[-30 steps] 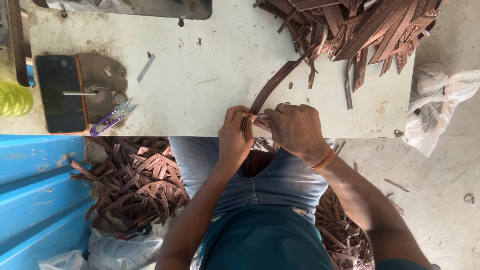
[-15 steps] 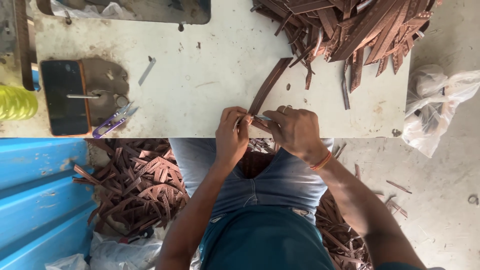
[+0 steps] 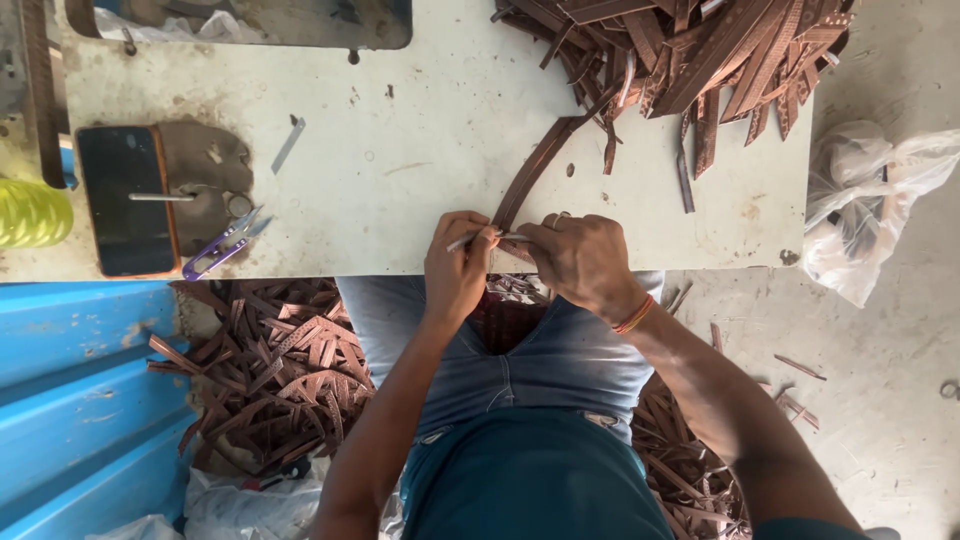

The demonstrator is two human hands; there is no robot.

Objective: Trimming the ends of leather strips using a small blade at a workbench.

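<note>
left hand (image 3: 455, 268): at the near tabletop edge, 6 o'clock of the strip; grip closed on a thin metal tool (image 3: 470, 240), its tip laid toward 3 o'clock.
right hand (image 3: 578, 258): just beside the left hand, at its 3 o'clock; grip closed on the near end of the strip. An orange band (image 3: 634, 315) is worn at the wrist.
strip (image 3: 535, 170): long brown leather piece, flat on the tabletop (image 3: 420, 120), run from the hands toward 1 o'clock up to the pile.
pile (image 3: 700, 60): brown leather strips heaped at the tabletop's 1 o'clock corner, touched by the strip's far end.
snips (image 3: 220, 248): purple-handled, at 9 o'clock of the hands, well apart, beside a dark phone (image 3: 125, 200).
yellow spool (image 3: 30, 212): at the far 9 o'clock edge.
floor scraps (image 3: 280, 370): brown offcuts heaped under the tabletop, at 8 o'clock of the lap.
plastic bag (image 3: 870, 200): clear, on the floor at 3 o'clock, off the tabletop.
</note>
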